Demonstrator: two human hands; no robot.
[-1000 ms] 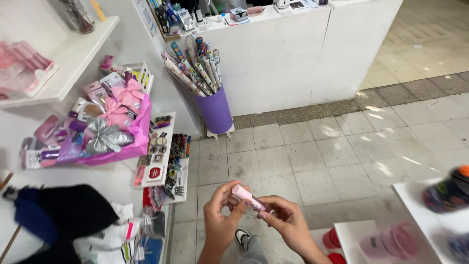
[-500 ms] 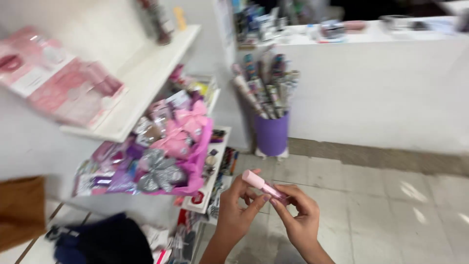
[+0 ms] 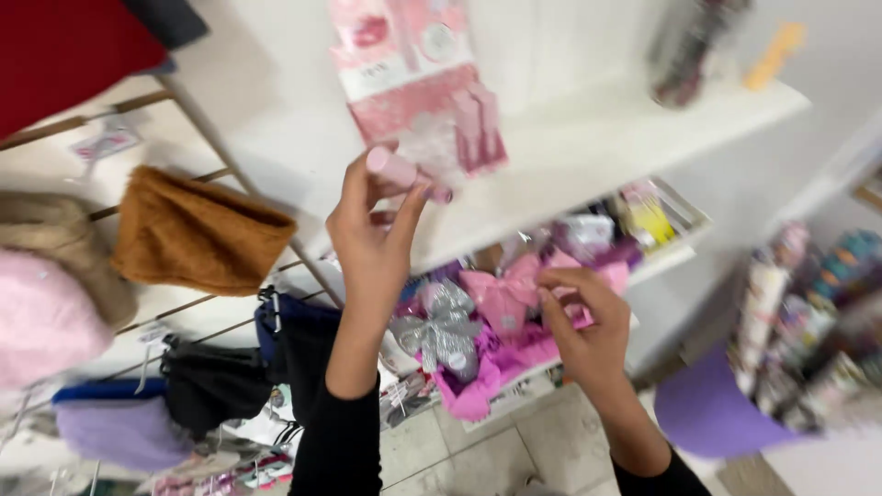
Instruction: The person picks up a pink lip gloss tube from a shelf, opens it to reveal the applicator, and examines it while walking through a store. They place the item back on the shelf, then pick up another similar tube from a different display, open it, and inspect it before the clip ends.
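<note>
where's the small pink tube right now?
Head view, upper centre: the small pink tube is pinched in the left hand, raised in front of the white shelf, just below the pink packet.

Left hand (image 3: 372, 234) raised, back toward the camera, fingers and thumb closed in a pinch at the top; forearm in a black sleeve rising from the lower edge. Right hand (image 3: 583, 317) lower, fingers curled inward, wrist bent, forearm also black-sleeved. Hands well apart.
</note>
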